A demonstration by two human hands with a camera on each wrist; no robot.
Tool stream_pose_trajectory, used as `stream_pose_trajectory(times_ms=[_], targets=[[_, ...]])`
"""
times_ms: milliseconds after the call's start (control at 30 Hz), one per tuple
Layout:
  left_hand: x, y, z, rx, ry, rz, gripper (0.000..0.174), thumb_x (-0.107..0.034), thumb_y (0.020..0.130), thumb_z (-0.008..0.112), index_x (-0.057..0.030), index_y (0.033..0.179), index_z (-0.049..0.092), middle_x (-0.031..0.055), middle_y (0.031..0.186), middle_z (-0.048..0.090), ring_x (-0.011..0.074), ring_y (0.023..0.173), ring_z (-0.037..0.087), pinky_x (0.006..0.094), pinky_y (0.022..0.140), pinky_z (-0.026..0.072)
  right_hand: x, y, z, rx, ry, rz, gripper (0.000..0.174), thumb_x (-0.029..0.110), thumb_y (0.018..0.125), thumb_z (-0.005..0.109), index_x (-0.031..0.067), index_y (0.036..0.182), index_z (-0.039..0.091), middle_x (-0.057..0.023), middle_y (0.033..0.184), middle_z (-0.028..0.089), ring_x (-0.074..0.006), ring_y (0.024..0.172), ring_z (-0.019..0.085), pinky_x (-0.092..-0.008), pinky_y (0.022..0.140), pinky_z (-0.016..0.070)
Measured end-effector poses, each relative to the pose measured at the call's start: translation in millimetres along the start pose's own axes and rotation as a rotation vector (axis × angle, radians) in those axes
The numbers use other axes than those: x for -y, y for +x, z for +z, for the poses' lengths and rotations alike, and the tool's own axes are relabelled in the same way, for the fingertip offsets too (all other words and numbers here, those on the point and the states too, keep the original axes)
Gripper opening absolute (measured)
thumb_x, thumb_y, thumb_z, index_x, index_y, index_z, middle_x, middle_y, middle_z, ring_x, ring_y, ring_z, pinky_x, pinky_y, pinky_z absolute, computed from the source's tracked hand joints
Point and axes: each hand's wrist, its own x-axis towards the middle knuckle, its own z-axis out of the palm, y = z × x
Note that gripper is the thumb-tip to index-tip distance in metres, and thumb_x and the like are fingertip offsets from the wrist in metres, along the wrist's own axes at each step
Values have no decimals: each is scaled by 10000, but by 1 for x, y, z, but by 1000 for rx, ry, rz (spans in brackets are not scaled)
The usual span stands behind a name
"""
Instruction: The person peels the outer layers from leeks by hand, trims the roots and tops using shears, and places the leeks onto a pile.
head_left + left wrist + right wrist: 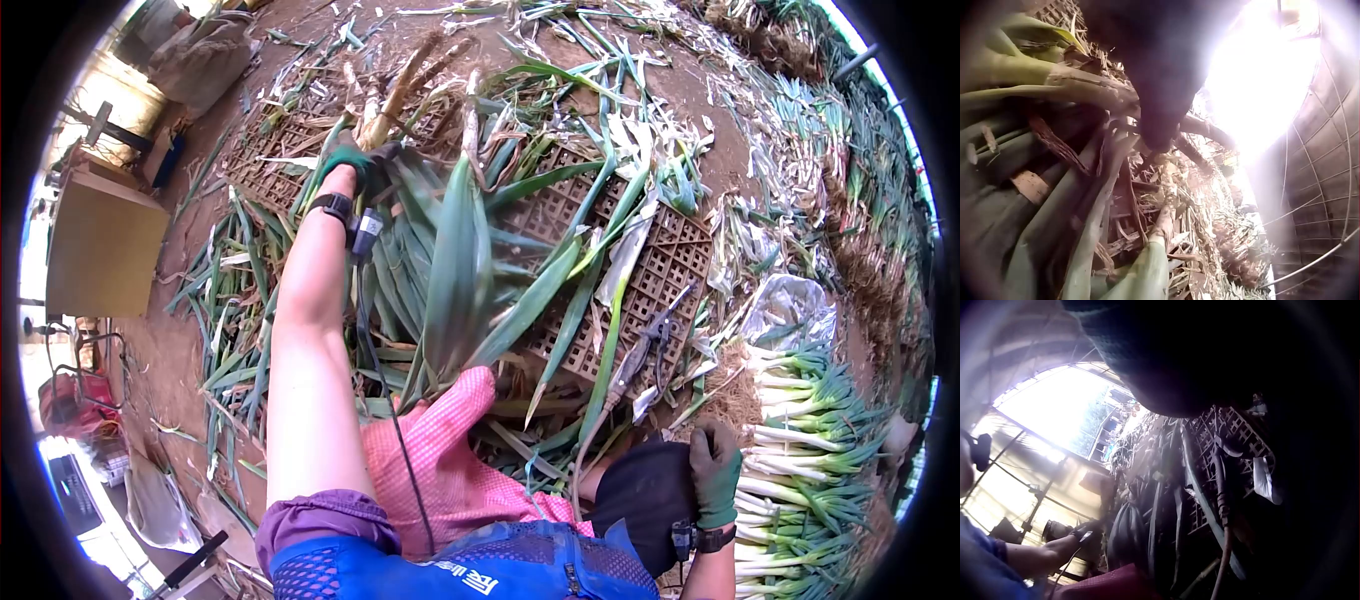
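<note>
In the head view my left hand (pixel 362 168), in a dark green glove, grips green onions (pixel 400 95) near their brown root ends, over a heap of leaves. The left wrist view shows a dark gloved finger (pixel 1160 119) against the pale stalks (pixel 1094 90). Blurred long leaves (pixel 455 260) spread from there toward my lap. My right hand (pixel 715 470), also gloved, is beside my dark-covered knee with its fingers loosely bent and nothing seen in them. Close by its right side lies a row of green onions (pixel 790 440) with white stalks.
Brown plastic crates (pixel 660 260) lie under the leaves. A blow gun (pixel 632 365) with a hose rests on the right one. A pink cloth (pixel 430 470) covers my lap. At the left stands a cardboard box (pixel 105 245); more onions (pixel 860 190) line the far right.
</note>
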Motion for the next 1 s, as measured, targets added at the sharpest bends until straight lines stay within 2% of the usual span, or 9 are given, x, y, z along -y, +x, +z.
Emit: stream_pose_trajectory(times_ms=[133,267,500,533,567,633,767,833,1000], targets=[[25,37,22,177,-189,277,809,-559,745,738,-8,1303,541,191,1265,603,299,1164,577,363,966,451,7,13,7,16,9,51,116,83,884,590,5,961,630,-110,805,626,-192,719,598,-313,682,481],[38,56,24,421,-276,184,707,-530,814,685,-36,1303,559,117,1217,638,203,1122,583,323,956,445,-3,21,16,22,-59,35,80,71,868,605,13,922,617,-107,766,598,-206,682,581,-325,648,470],[36,51,27,673,-411,83,324,-102,944,450,-10,1200,625,97,1191,649,189,1127,595,339,1017,436,0,31,14,109,-129,63,104,99,875,623,18,941,632,-130,781,624,-221,677,600,-334,649,479],[25,40,19,695,-508,-42,317,-61,947,435,-12,1189,633,102,1192,648,189,1132,595,341,1024,434,1,33,14,122,-117,69,108,104,877,623,19,943,633,-134,784,627,-227,680,604,-336,651,481],[16,25,11,656,-666,-276,366,-303,784,764,-72,1058,683,49,933,682,121,823,627,266,752,509,1,34,13,132,-104,74,113,110,879,623,19,945,634,-138,787,629,-233,683,608,-338,654,483],[5,14,15,689,-753,-24,302,-125,883,639,-19,1166,639,69,1079,686,136,970,638,287,918,494,-1,35,13,132,-99,58,119,117,881,621,19,949,636,-141,792,632,-248,698,617,-343,664,486],[-9,-12,51,997,-909,-63,461,-161,813,752,-7,1214,585,70,1030,686,134,918,645,277,875,523,-4,36,9,144,-140,23,132,125,882,622,19,959,642,-151,815,648,-284,737,638,-352,682,492],[-46,-59,50,953,-821,271,499,-147,812,752,3,1246,556,77,1056,680,145,920,646,290,859,538,-6,35,8,156,-134,41,142,123,874,631,19,969,651,-165,857,658,-308,785,645,-367,712,495],[-113,-148,67,1045,-610,307,678,-179,762,789,-32,1353,492,63,1118,657,124,937,618,264,842,520,-9,26,-3,121,-84,17,188,157,873,641,19,1000,654,-179,920,665,-327,855,651,-385,758,503]])
